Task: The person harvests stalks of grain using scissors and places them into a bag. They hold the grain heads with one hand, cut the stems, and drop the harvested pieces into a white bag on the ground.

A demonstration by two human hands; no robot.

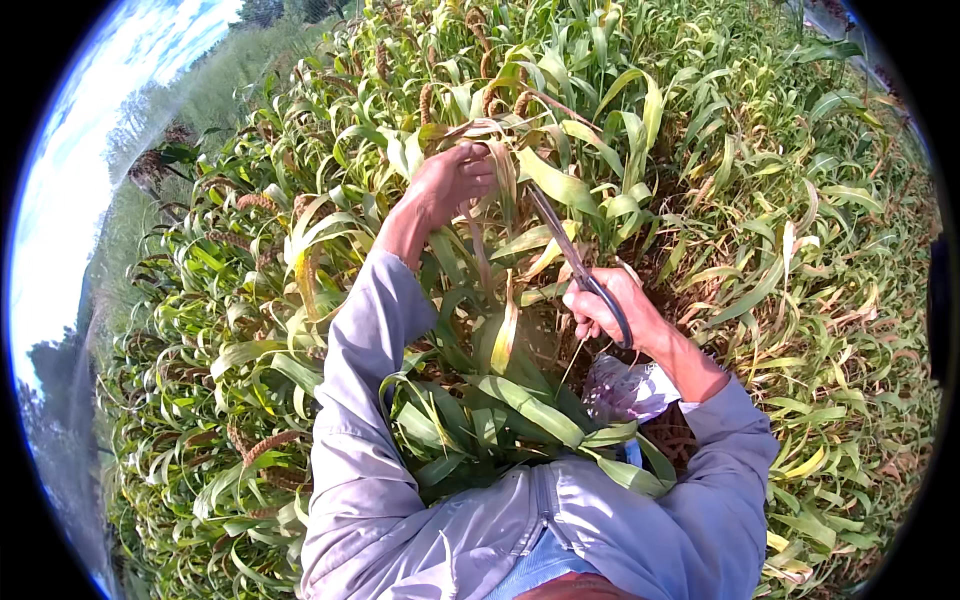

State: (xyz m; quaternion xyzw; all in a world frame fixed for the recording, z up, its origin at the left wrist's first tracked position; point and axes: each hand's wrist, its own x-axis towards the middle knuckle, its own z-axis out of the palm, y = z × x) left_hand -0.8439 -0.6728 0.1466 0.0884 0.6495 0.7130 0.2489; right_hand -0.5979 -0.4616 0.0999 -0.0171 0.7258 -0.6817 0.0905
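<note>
My left hand is raised among the foxtail millet plants, its fingers curled around dry, pale millet leaves. What else lies inside that grasp is hidden. Lower and to the right, my right hand grips a pair of scissors by the dark handle. The long blades look nearly together and point up and left, their tips just right of the dry leaves. Several brown millet seed heads stand just beyond my left hand.
A white and purple plastic bag is below my right hand, partly behind the forearm. Broad green leaves press against my jacket. Dense millet surrounds me, with drooping seed heads on the left and bent, yellowing leaves on the right.
</note>
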